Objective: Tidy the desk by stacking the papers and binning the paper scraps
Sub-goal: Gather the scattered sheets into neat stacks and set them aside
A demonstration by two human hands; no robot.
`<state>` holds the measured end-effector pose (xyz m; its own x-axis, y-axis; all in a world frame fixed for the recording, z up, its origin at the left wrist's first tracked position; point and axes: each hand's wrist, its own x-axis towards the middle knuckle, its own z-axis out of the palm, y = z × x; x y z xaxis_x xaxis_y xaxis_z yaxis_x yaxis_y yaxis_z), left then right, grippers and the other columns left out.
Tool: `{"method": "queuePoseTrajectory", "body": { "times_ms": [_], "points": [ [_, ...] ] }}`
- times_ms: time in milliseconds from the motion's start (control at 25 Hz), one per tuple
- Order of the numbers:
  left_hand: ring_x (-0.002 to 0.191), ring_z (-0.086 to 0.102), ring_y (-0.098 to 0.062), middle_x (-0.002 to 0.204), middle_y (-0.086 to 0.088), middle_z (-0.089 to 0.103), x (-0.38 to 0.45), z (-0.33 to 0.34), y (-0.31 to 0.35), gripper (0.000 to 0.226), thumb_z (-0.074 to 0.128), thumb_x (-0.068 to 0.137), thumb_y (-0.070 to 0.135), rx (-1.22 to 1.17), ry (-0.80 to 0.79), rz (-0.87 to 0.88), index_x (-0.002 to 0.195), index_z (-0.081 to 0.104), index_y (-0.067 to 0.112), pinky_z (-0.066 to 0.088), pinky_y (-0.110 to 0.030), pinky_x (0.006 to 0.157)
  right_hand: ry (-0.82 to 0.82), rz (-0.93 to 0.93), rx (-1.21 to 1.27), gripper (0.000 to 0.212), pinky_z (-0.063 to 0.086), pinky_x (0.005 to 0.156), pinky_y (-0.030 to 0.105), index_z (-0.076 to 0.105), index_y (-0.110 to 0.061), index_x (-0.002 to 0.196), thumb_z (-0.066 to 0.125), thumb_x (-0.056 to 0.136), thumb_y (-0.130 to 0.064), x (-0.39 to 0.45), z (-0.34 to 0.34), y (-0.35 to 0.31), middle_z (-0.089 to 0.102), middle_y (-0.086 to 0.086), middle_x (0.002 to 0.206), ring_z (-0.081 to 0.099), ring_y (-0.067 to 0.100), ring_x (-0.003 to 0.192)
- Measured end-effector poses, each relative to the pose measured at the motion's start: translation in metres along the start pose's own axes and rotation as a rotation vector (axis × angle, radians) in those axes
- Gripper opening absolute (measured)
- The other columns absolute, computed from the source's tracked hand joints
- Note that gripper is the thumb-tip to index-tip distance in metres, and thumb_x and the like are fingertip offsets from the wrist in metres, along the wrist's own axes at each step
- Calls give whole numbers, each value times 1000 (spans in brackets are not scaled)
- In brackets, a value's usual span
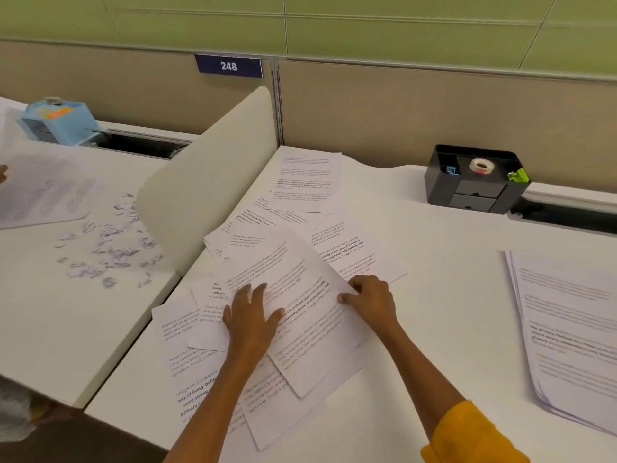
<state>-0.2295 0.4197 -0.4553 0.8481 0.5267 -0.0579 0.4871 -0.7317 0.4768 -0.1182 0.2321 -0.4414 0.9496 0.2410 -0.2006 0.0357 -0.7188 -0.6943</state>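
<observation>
Several printed sheets lie fanned and overlapping across the middle of the white desk [434, 295]. My left hand [252, 317] presses flat, fingers spread, on the top sheet [300, 295] of this loose pile. My right hand [370, 299] grips the right edge of that same sheet, fingers curled at its border. One separate sheet [307, 177] lies farther back by the partition. A squared stack of papers [567, 329] sits at the right edge of the desk. Torn paper scraps [107, 245] are strewn on the neighbouring desk to the left.
A curved cream divider [207, 182] separates the two desks. A black desk organiser [477, 180] with a tape roll stands at the back right. A light blue box [56, 120] and more sheets [43, 192] sit on the left desk. A cable slot runs along the back.
</observation>
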Motion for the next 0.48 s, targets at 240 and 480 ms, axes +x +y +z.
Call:
{"method": "queuePoseTrajectory", "body": {
  "times_ms": [240,480],
  "points": [
    [131,29,-37,144,-21,31,7,-23,-21,68,63,85,40,76,159,-247,138,38,7,26,-50,105,154,105,551,9,51,66,29,69,-12,82,75,76,-16,-16,-22,35,72,4,80,67,24,74],
    [117,42,-39,127,-23,43,16,-39,-22,83,74,69,52,145,36,-369,126,40,2,36,-49,92,227,169,786,9,52,76,39,69,-12,80,76,76,-16,-20,-29,51,73,7,80,66,27,75]
  ]
}}
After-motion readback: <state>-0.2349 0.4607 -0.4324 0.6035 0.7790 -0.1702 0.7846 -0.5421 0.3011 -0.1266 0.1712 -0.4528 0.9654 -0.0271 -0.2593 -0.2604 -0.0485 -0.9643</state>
